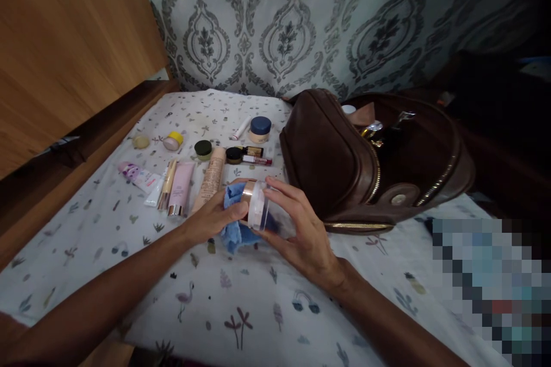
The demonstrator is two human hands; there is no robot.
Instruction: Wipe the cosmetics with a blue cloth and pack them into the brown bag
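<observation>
A bed sheet (258, 321) printed with small plants and flamingos covers the whole surface, and everything else sits on it. The largest thing on it is a brown leather bag (344, 166), lying on its side with its gold zip open; this bag serves as the landmark for the rest.

Just left of the bag's front corner, the person's two hands meet. The right hand (301, 235) is closed around a small clear jar (257, 205) with a rose-gold band, fingers curled over its top and thumb below, holding it tipped on its side above the sheet. The left hand (215, 215) is clamped on a blue cloth (235, 223), pressing it against the jar's left end; part of the cloth hangs down beneath the jar.

Farther left of the bag lie the tubes: a beige tube (210, 179), a pink tube (181, 188) beside it, and a white tube (150, 180) with a patterned end farthest out.

Behind these, still left of the bag, stand the small items: a jar with a dark blue lid (260, 129) nearest the bag's back edge, a dark red lipstick (255, 156), a green-lidded pot (203, 149) and a yellow-lidded pot (173, 140).
</observation>
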